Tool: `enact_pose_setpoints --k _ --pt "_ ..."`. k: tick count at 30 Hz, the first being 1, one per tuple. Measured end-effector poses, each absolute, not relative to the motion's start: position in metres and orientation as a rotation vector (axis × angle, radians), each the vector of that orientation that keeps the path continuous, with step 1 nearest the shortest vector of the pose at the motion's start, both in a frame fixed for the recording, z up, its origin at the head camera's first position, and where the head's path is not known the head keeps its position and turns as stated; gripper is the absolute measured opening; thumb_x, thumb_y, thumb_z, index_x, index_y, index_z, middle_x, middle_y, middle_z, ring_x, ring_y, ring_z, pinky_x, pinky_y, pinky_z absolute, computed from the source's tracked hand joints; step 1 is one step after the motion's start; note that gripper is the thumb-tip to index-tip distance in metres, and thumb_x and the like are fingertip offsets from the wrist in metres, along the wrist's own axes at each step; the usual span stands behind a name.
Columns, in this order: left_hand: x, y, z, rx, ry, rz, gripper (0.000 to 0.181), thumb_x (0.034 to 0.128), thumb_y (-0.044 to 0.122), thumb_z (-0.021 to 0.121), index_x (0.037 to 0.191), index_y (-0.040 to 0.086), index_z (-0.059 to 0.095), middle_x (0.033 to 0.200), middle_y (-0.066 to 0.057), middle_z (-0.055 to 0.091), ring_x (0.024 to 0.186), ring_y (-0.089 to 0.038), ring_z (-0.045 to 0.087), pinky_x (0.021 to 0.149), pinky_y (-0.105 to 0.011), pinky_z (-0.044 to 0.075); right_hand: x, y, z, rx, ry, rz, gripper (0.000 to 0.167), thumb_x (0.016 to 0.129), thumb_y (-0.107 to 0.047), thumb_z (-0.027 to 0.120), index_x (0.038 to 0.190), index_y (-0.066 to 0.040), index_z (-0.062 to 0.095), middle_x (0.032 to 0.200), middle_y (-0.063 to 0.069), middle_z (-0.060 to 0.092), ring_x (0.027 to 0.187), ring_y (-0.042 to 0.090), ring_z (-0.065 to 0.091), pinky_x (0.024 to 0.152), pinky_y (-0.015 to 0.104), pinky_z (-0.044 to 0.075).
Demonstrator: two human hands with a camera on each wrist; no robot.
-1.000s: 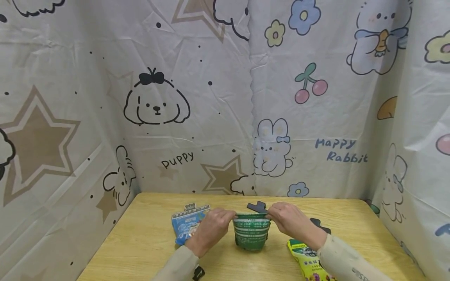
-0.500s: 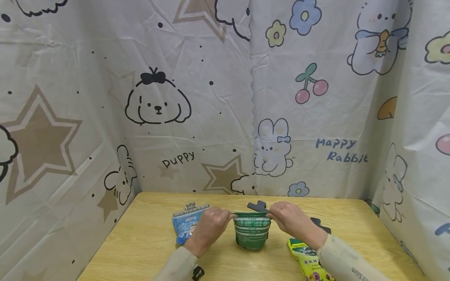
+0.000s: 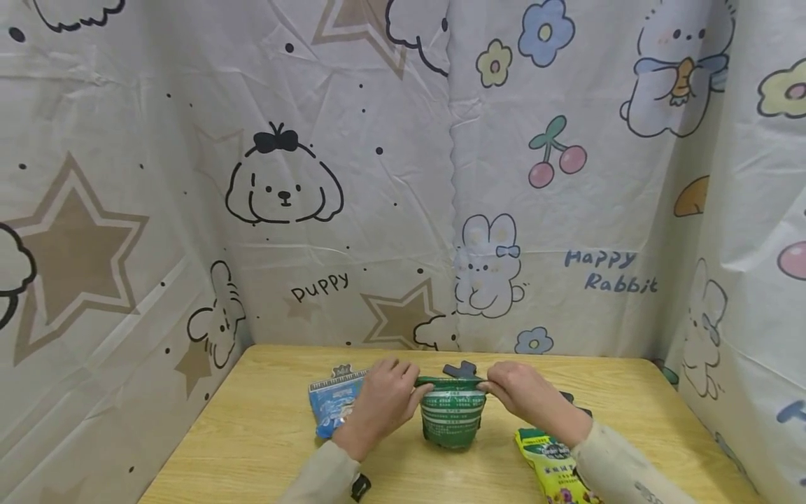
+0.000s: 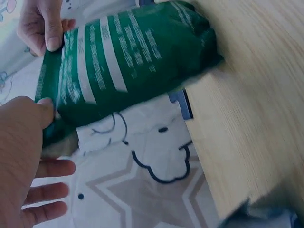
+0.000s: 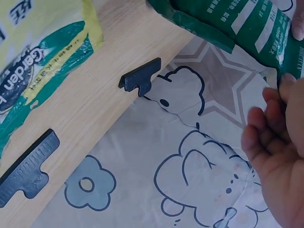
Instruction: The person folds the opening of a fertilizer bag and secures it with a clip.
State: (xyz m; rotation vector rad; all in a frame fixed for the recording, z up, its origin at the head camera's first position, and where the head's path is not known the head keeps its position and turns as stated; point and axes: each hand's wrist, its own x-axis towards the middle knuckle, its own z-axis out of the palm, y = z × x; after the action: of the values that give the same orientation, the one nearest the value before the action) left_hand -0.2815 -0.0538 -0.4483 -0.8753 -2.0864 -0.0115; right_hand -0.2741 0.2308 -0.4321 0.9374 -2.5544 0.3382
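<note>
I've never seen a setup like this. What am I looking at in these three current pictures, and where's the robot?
There's no robot: the work is done by a person's bare left hand and right hand. The wide picture comes from a camera worn on the head, looking forward and down. The two closer ones come from cameras worn on the wrists, one per hand, so everything looks tilted.

The hands hold a green bag by its top edge, one at each end. On the wooden table are a blue bag with a wide clip along its top, a yellow bag, one dark clip beyond the green bag, and another dark clip farther right. Behind hangs a printed cloth.
</note>
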Motion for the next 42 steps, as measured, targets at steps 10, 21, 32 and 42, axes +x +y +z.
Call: enact_pose_setpoints --k 10,21,32,42 --pt "-0.276 -0.002 -0.435 -0.958 -2.146 0.112 0.025 0.1022 0.044 0.058 0.105 0.020 0.066 0.101 0.007 0.072 0.097 -0.012 0.064 0.091 -0.031 0.053 -0.271 0.240 -0.431 1.028 -2.635 0.446 0.021 0.102 -0.010 0.059 0.085 -0.020 0.052 0.074 -0.012 0.043 0.065 -0.001 0.036 0.058 0.017 0.037" --pt "-0.277 0.036 -0.439 -1.023 -2.146 -0.005 0.015 0.0996 0.039 0.060 0.100 0.027 0.068 0.096 0.016 0.071 0.087 -0.006 0.060 0.079 -0.024 0.046 -0.272 0.245 -0.432 1.015 -2.515 0.586 0.021 0.095 -0.008 0.070 0.079 -0.021 0.065 0.070 -0.013 0.061 0.061 -0.007 0.043 0.057 0.014 0.043" --pt "-0.286 0.037 -0.446 -1.095 -2.063 -0.115 0.013 0.0944 0.036 0.065 0.092 0.024 0.067 0.092 0.015 0.074 0.085 -0.006 0.062 0.075 -0.023 0.046 -0.271 0.246 -0.434 1.099 -2.422 0.412 0.019 0.093 -0.005 0.071 0.083 -0.021 0.066 0.073 -0.015 0.059 0.067 -0.006 0.045 0.061 0.013 0.045" --pt "-0.290 0.029 -0.444 -1.112 -2.011 0.071 0.011 0.0980 0.037 0.064 0.094 0.027 0.065 0.092 0.017 0.072 0.089 -0.006 0.062 0.079 -0.024 0.047 -0.274 0.248 -0.433 1.161 -2.422 0.354 0.021 0.094 -0.006 0.070 0.082 -0.022 0.063 0.072 -0.013 0.055 0.068 -0.004 0.043 0.062 0.015 0.044"
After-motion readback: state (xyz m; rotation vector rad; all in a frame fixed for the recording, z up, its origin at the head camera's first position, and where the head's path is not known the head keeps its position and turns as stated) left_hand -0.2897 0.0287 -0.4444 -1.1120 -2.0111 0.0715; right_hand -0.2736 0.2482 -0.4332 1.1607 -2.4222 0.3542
